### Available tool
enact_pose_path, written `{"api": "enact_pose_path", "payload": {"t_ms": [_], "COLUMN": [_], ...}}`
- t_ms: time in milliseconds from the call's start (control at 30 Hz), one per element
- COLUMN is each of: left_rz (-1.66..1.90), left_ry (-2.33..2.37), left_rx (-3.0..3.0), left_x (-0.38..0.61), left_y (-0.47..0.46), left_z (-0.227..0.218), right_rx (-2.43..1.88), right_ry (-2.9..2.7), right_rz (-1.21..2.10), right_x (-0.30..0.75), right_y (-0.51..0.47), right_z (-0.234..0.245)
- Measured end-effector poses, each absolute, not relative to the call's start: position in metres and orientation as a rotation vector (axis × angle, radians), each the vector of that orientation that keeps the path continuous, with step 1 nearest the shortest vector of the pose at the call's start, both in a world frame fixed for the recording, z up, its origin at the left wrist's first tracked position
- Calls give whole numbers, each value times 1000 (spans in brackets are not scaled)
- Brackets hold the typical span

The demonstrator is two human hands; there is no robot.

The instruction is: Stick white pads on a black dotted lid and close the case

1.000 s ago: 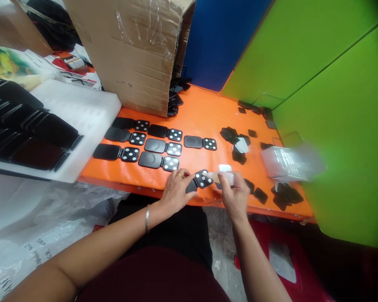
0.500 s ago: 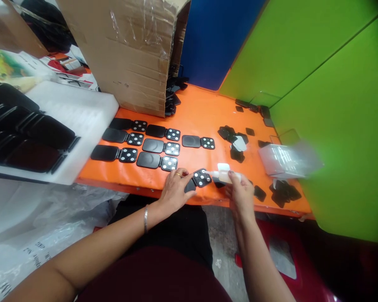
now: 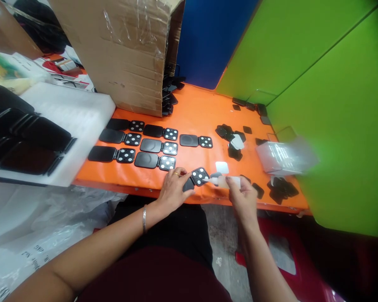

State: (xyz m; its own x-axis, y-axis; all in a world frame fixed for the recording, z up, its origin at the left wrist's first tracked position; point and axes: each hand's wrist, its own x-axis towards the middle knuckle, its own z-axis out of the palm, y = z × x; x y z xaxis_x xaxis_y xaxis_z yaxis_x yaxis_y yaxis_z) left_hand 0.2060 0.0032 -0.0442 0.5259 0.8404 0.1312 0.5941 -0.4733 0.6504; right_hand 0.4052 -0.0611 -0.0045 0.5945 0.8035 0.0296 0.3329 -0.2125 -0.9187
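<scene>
My left hand pinches a black hinged piece at the near edge of the orange table; its square half bears white dots and faces up. My right hand is closed round a small whitish tube lying sideways, its tip touching the dotted square. A ring shows on my left hand and a bangle on the wrist.
Several finished black pairs lie in rows to the left. Loose black squares and a white square lie beyond my hands. A clear plastic box stands at the right, a cardboard box behind, a white foam tray at the left.
My right hand has shifted slightly right and turned the tube so its tip meets the dotted square. My left hand keeps its hold on the piece.
</scene>
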Motion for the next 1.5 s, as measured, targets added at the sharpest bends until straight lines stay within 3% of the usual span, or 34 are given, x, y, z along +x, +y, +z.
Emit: {"api": "enact_pose_path", "payload": {"t_ms": [567,1067,1200,1367,1500], "left_rz": [608,610,598,591,594], "left_ry": [1161,1165,1164,1166,1168], "left_rx": [2230,2222,2224,2230,2220], "left_x": [206,206,205,205,205], "left_y": [3,3,4,4,4], "left_z": [-45,-44,-43,-41,-40], "right_rx": [-2012,-2002,-1864,-1365,-1124], "right_ry": [-1230,-1176,-928,-309,-105], "right_rz": [294,377,564,1065,1261], "right_x": [396,398,400,418,436], "right_y": [-64,-62,-61,-60,-64], "right_z": [11,11,9,9,14]}}
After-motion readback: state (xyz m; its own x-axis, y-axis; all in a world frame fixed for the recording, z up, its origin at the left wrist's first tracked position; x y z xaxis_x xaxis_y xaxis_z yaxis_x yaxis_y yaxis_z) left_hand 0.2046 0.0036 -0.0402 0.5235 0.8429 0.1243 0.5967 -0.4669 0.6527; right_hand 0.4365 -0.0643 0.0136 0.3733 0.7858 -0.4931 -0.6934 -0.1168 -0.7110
